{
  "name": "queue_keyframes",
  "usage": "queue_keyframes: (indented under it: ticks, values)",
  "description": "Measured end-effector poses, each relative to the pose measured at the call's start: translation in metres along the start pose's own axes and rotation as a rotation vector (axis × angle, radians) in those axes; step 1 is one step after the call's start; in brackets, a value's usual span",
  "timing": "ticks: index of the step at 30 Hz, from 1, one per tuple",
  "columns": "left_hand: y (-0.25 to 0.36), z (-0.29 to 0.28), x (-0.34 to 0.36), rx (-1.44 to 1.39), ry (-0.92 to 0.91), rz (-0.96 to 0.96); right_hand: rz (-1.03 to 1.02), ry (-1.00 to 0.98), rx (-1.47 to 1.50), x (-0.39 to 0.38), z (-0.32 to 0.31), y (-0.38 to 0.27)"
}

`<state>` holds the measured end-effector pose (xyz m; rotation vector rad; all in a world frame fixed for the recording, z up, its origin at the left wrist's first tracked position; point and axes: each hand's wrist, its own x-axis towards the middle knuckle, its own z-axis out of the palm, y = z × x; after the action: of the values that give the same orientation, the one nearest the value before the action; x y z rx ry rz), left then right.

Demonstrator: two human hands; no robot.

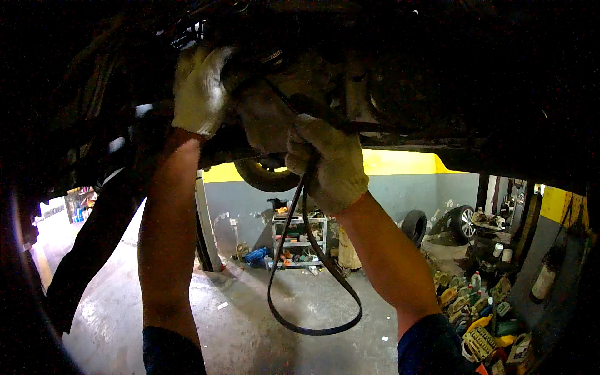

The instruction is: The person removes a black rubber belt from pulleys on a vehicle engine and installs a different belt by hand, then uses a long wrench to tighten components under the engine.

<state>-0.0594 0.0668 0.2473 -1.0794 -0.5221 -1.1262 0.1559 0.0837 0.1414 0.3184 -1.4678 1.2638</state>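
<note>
Above and left of the shelf [317, 220], our gloved left hand [201, 90] reaches up against the vehicle underside [359, 94] — whether it grips anything, we cannot tell. In front of the shelf dangles the black belt [315, 332], a loop we judge light, bendy and tough, perhaps slick if oily. Above the shelf, our gloved right hand [328, 162] clenches its gathered strands — a sound hold, both strands together, fist closed.

L arm [167, 244] extends approx. vert., L hand [201, 92] high; R arm [387, 259] angles inward, R hand [331, 165] lower, w/ fingers [299, 149] curled.
</note>
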Motion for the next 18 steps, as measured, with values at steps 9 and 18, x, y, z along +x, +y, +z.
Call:
queue_keyframes:
  ticks: [9,18]
  values:
    - [0.015,0.011,-0.01,-0.019,0.099,0.01,-0.115,-0.033,-0.034,-0.019,0.002,-0.005]
    - [0.061,0.012,0.01,0.061,0.1,-0.403,-0.251,0.046,-0.209,-0.037,-0.016,0.009]
